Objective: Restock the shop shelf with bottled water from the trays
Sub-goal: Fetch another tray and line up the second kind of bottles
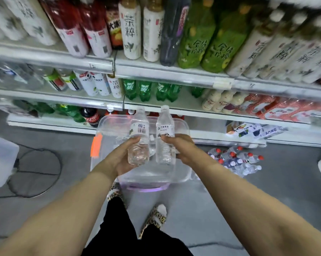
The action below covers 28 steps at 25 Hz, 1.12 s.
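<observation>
Head view shows 2 water bottles held upright side by side, close but not touching, above a clear plastic tray that sits on the grey floor in front of the shop shelf. Both hands are grasping: the left hand wraps around the lower half of the barcode-labelled bottle, and the right hand grips the white-labelled bottle at its middle. A wrapped pack of red-capped bottles lies on the floor just right of the tray.
</observation>
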{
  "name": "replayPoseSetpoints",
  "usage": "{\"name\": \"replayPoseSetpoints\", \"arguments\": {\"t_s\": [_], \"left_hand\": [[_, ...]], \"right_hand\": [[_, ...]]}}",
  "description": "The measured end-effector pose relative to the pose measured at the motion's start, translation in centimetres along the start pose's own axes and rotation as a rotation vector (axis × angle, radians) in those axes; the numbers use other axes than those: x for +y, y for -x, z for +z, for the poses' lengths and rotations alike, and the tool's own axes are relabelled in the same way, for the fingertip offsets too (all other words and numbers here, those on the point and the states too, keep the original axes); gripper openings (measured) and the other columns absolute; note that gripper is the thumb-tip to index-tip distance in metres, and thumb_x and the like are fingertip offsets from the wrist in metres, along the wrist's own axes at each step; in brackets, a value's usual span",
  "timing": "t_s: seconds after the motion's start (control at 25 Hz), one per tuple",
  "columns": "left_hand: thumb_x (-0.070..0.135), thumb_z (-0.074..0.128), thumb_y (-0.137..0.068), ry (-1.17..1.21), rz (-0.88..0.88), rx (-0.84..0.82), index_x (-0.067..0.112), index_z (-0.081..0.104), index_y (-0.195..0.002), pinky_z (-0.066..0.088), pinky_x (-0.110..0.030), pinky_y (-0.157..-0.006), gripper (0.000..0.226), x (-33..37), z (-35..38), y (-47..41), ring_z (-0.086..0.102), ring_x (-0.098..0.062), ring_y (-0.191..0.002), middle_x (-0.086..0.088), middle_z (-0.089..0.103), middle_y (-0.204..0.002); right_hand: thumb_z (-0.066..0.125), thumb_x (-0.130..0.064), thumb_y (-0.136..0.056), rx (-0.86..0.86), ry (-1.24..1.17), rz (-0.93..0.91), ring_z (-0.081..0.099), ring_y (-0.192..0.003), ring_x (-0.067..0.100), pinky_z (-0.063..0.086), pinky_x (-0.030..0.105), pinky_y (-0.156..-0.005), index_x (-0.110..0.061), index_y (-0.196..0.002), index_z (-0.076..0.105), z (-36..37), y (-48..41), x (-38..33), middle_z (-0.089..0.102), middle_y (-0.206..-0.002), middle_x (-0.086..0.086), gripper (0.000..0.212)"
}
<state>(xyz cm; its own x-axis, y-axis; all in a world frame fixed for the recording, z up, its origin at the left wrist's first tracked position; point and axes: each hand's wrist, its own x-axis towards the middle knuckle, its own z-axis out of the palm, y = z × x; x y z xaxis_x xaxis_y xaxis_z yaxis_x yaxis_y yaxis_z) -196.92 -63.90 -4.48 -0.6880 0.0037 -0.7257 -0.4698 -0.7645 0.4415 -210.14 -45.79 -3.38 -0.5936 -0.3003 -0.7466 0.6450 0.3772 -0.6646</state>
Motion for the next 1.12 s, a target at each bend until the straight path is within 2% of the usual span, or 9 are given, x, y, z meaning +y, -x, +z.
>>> {"name": "replayPoseSetpoints", "arguments": {"t_s": [0.12, 0.28, 0.44, 0.52, 0.56, 0.68, 0.88, 1.04, 1.12], "left_hand": [[0.032, 0.087, -0.070, -0.022, 0.170, -0.090, 0.014, 0.064, -0.123, 0.057, -0.036, -0.078, 0.060, 1.6, 1.8, 1.9, 0.070, -0.023, -0.084, -0.010, 0.068, -0.103], [0.038, 0.100, -0.043, -0.114, 0.368, -0.192, 0.014, 0.066, -0.124, 0.055, -0.043, -0.093, 0.091, 5.3, 5.8, 5.9, 0.070, -0.026, -0.099, -0.011, 0.071, -0.111], [0.031, 0.098, -0.042, -0.079, 0.510, -0.328, 0.020, 0.075, -0.101, 0.060, -0.035, -0.074, 0.065, 8.2, 10.1, 9.3, 0.073, -0.019, -0.085, -0.004, 0.075, -0.097], [0.029, 0.096, -0.046, -0.040, 0.552, -0.374, 0.014, 0.071, -0.107, 0.058, -0.046, -0.087, 0.067, 9.3, 11.7, 10.9, 0.071, -0.025, -0.091, -0.008, 0.072, -0.100], [0.035, 0.096, -0.047, -0.039, 0.566, -0.353, 0.012, 0.069, -0.110, 0.056, -0.050, -0.091, 0.073, 10.0, 12.5, 11.5, 0.070, -0.028, -0.092, -0.010, 0.072, -0.100], [0.056, 0.094, -0.046, -0.110, 0.645, -0.195, 0.012, 0.067, -0.106, 0.059, -0.043, -0.081, 0.079, 12.2, 14.5, 13.2, 0.072, -0.025, -0.083, -0.009, 0.073, -0.092], [0.036, 0.081, -0.070, -0.216, 0.792, -0.139, 0.004, 0.068, -0.106, 0.060, -0.037, -0.067, 0.050, 16.4, 16.9, 16.5, 0.073, -0.025, -0.082, -0.014, 0.073, -0.093], [0.034, 0.082, -0.072, -0.260, 0.921, -0.251, 0.007, 0.063, -0.121, 0.058, -0.036, -0.071, 0.059, 21.0, 18.5, 19.7, 0.072, -0.023, -0.080, -0.011, 0.073, -0.095], [0.031, 0.083, -0.076, -0.269, 0.987, -0.239, 0.004, 0.061, -0.124, 0.057, -0.038, -0.076, 0.059, 22.9, 19.3, 20.9, 0.072, -0.025, -0.085, -0.011, 0.075, -0.097]], "right_hand": [[0.085, -0.024, -0.081, -0.052, -0.019, -0.118, 0.070, -0.102, 0.019, 0.056, 0.040, -0.088, -0.016, -0.120, 0.069, -0.8, 2.2, -2.7, 0.077, -0.106, 0.000, 0.042], [0.080, -0.015, -0.086, -0.099, -0.058, -0.309, 0.073, -0.076, 0.014, 0.055, 0.025, -0.059, -0.013, -0.105, 0.071, -2.0, 6.5, -8.4, 0.077, -0.086, 0.000, 0.021], [0.085, -0.019, -0.080, -0.118, -0.039, -0.481, 0.075, -0.089, 0.026, 0.057, 0.033, -0.067, -0.008, -0.123, 0.067, -2.6, 10.1, -13.2, 0.078, -0.102, 0.010, 0.048], [0.086, -0.016, -0.078, -0.112, -0.044, -0.552, 0.076, -0.092, 0.028, 0.060, 0.037, -0.070, -0.005, -0.129, 0.061, -2.9, 12.0, -15.6, 0.077, -0.108, 0.013, 0.058], [0.086, -0.015, -0.077, -0.112, -0.041, -0.593, 0.076, -0.094, 0.028, 0.062, 0.040, -0.072, -0.004, -0.131, 0.059, -3.0, 13.0, -16.9, 0.077, -0.110, 0.013, 0.061], [0.086, -0.013, -0.077, -0.135, -0.045, -0.700, 0.077, -0.090, 0.026, 0.062, 0.039, -0.070, -0.004, -0.132, 0.057, -3.1, 15.6, -20.2, 0.077, -0.109, 0.013, 0.064], [0.084, -0.014, -0.079, -0.171, -0.068, -0.858, 0.077, -0.079, 0.014, 0.060, 0.029, -0.061, -0.006, -0.132, 0.061, -2.6, 19.4, -25.7, 0.077, -0.108, 0.006, 0.058], [0.089, -0.022, -0.066, -0.172, -0.095, -0.992, 0.075, -0.099, 0.027, 0.058, 0.054, -0.092, -0.007, -0.132, 0.061, -1.4, 23.1, -31.2, 0.078, -0.109, 0.009, 0.074], [0.089, -0.025, -0.061, -0.171, -0.126, -1.042, 0.073, -0.103, 0.029, 0.053, 0.059, -0.098, -0.008, -0.133, 0.061, -0.7, 24.7, -33.7, 0.078, -0.108, 0.008, 0.078]]}}
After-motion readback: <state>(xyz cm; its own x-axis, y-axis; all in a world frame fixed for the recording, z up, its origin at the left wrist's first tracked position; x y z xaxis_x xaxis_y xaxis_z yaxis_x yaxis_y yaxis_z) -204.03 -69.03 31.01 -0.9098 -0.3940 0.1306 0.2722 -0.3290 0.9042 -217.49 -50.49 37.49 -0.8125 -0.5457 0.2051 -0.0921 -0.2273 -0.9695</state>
